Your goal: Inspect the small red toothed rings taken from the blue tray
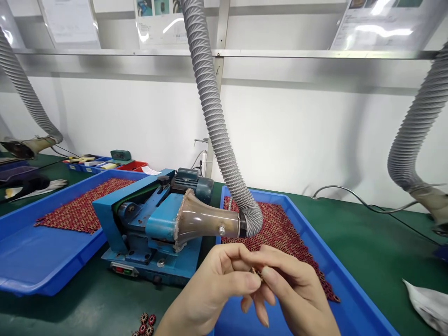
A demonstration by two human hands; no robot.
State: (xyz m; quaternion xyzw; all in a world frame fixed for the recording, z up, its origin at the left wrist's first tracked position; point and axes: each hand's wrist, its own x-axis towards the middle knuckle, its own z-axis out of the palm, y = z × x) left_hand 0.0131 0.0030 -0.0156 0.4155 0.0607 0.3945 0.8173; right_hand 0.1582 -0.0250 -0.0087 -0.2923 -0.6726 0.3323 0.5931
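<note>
Left hand (213, 291) and right hand (301, 287) held over blue tray (353, 305), small part (258, 275) pinched in near-closed fingers (250, 282); red pieces (280, 224) contained beyond.

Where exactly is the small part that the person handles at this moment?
In the head view, the small part is low, slightly right of centre, pinched between the left hand and right hand, with the right blue tray behind it.

Grey ribbed hose (408, 140) at far right, white cloth (429, 301) on green tabletop (367, 242)
</note>
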